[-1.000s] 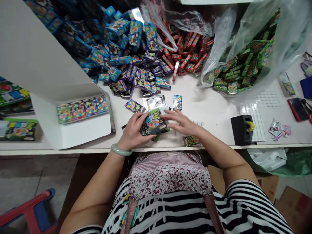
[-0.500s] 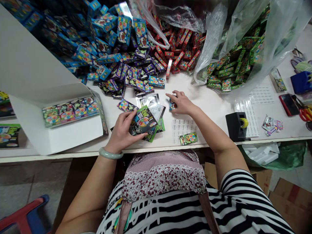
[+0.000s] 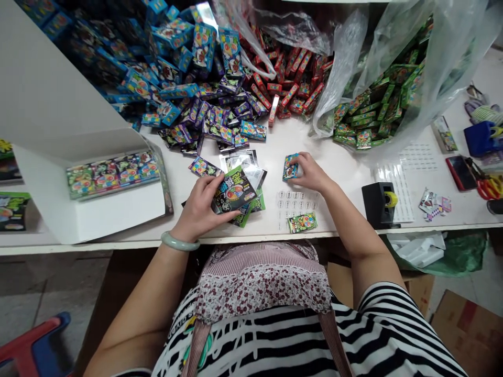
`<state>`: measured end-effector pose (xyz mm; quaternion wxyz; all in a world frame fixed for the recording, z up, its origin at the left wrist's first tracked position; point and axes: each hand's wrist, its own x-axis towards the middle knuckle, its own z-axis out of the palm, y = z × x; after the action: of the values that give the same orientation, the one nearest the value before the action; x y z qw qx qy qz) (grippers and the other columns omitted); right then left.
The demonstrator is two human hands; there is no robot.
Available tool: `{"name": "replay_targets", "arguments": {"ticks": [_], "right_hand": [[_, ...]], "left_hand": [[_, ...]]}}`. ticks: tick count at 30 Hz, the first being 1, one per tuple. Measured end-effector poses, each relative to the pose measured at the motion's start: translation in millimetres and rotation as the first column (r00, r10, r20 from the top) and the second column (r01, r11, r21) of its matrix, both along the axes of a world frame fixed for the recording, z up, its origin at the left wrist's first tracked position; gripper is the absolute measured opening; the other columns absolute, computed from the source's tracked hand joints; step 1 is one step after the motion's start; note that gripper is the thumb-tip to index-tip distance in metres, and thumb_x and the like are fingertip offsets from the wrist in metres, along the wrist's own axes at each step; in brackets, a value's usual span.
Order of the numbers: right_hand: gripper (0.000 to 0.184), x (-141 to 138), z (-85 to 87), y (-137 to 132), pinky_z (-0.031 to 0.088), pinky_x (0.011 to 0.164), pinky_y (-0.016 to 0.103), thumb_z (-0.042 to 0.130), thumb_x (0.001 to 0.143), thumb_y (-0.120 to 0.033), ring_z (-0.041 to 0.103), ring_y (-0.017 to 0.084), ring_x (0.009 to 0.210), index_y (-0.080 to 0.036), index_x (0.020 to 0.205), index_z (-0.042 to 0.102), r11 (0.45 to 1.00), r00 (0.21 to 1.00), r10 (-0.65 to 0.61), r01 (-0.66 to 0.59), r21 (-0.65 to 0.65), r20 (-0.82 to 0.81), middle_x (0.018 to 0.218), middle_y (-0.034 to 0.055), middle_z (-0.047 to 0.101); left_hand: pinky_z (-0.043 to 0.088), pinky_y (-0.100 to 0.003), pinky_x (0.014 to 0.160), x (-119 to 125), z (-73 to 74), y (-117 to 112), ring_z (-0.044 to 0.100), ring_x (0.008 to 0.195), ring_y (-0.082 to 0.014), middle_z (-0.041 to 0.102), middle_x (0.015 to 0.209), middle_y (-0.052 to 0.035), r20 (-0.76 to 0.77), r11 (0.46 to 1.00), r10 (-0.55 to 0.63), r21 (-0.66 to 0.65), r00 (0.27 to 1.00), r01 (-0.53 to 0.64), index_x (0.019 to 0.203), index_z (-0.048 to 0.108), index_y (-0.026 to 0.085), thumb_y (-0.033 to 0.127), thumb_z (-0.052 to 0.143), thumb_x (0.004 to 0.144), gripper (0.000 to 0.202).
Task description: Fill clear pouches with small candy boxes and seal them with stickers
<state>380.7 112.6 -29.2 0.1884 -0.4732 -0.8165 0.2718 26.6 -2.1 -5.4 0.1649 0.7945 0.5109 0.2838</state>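
Observation:
My left hand (image 3: 202, 204) is closed on a flat black-and-green printed packet (image 3: 234, 192), thumb along its lower edge and fingers at its left side. Beneath it lie more green-edged packets (image 3: 257, 201) and some clear-and-black sheets (image 3: 251, 167). To the right, my right hand (image 3: 310, 172) grips a small blue printed box (image 3: 290, 167) at its right side, low over the table or on it; which, I cannot tell. A green printed packet (image 3: 302, 223) lies near the table edge, partly over a sheet of round stickers (image 3: 293, 201). One purple box (image 3: 204, 166) rests just above my left hand.
Heaps of blue (image 3: 173, 34), purple (image 3: 220, 123), red (image 3: 288, 94) and green boxes (image 3: 363, 110) fill the back, some in clear plastic bags. An open white carton (image 3: 118, 222) holding a row of boxes stands left. A black tape dispenser (image 3: 377, 204) is at right.
My right hand has moved slightly right with the blue box, which now shows more of its face. My left hand stays on the black-and-green packet, nearly unmoved.

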Motion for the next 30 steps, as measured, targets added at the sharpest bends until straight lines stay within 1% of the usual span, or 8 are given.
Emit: {"name": "replay_targets", "arguments": {"ticks": [3,7,9,12,15,17,24,30], "right_hand": [[0.053,1,12.4,-12,0.039,0.109,0.052,0.08,0.066,-0.041,0.048,0.032,0.129,-0.02,0.111,0.06,0.999,0.994,-0.014,0.017,0.03,-0.109,0.128,0.0149,0.053],[0.062,-9,36.5,-35,0.034,0.114,0.054,0.078,0.069,-0.059,0.044,0.033,0.138,-0.025,0.117,0.058,0.995,0.952,0.091,-0.078,0.056,-0.292,0.143,0.0151,0.049],[0.063,-16,46.4,-44,0.033,0.115,0.054,0.077,0.07,-0.061,0.043,0.033,0.14,-0.027,0.119,0.058,0.987,0.924,0.159,-0.145,0.068,-0.348,0.147,0.0147,0.046],[0.059,-24,55.3,-49,0.035,0.114,0.055,0.078,0.073,-0.058,0.043,0.031,0.14,-0.029,0.121,0.058,0.957,0.874,0.283,-0.282,0.061,-0.396,0.148,0.0127,0.047],[0.055,-28,59.7,-47,0.037,0.114,0.055,0.078,0.075,-0.053,0.045,0.029,0.14,-0.031,0.122,0.059,0.909,0.845,0.385,-0.416,-0.005,-0.371,0.147,0.0105,0.049],[0.055,-29,62.4,-45,0.036,0.114,0.055,0.077,0.075,-0.052,0.045,0.029,0.14,-0.03,0.123,0.059,0.888,0.844,0.414,-0.457,-0.052,-0.341,0.146,0.0105,0.05],[0.054,-33,78.0,-33,0.036,0.115,0.056,0.078,0.076,-0.046,0.044,0.029,0.14,-0.029,0.123,0.059,0.882,0.868,0.452,-0.47,-0.045,-0.208,0.143,0.0097,0.053],[0.054,-36,90.5,-25,0.037,0.115,0.055,0.077,0.077,-0.049,0.044,0.03,0.139,-0.028,0.123,0.06,0.869,0.868,0.469,-0.486,-0.09,-0.163,0.143,0.0103,0.053]], "left_hand": [[0.045,-0.052,0.109,3,2.4,1,0.051,0.123,-0.0327,0.047,0.128,-0.0114,-0.004,1.0,0.007,-0.006,1.0,-0.007,0.151,0.034,0.026,0.061,0.073,0.075,0.093],[0.045,-0.053,0.109,7,3.8,0,0.051,0.123,-0.0328,0.047,0.128,-0.0117,-0.002,1.0,0.004,-0.03,1.0,-0.004,0.15,0.035,0.026,0.06,0.073,0.075,0.091],[0.044,-0.054,0.109,10,4.2,1,0.051,0.123,-0.0333,0.047,0.129,-0.0124,0.014,0.999,-0.021,-0.028,1.0,0.022,0.15,0.035,0.025,0.06,0.074,0.074,0.093],[0.045,-0.054,0.109,14,5.1,2,0.051,0.124,-0.0336,0.046,0.131,-0.0132,0.029,0.997,-0.073,-0.033,0.997,0.074,0.151,0.033,0.025,0.059,0.076,0.073,0.096],[0.045,-0.054,0.108,14,5.5,0,0.05,0.125,-0.0338,0.047,0.132,-0.0132,0.04,0.991,-0.121,-0.046,0.992,0.122,0.152,0.032,0.027,0.056,0.077,0.072,0.096],[0.045,-0.055,0.108,12,4.5,-1,0.051,0.124,-0.034,0.047,0.131,-0.013,0.051,0.99,-0.129,-0.047,0.99,0.131,0.153,0.032,0.028,0.055,0.078,0.072,0.097],[0.048,-0.053,0.104,13,-0.3,-4,0.051,0.121,-0.0321,0.045,0.13,-0.0134,0.035,0.984,-0.177,-0.006,0.984,0.177,0.154,0.026,0.029,0.058,0.075,0.075,0.098],[0.046,-0.053,0.107,12,6.1,-1,0.05,0.125,-0.0326,0.045,0.133,-0.0131,0.062,0.98,-0.178,-0.083,0.982,0.182,0.153,0.03,0.028,0.057,0.075,0.075,0.095]]}}
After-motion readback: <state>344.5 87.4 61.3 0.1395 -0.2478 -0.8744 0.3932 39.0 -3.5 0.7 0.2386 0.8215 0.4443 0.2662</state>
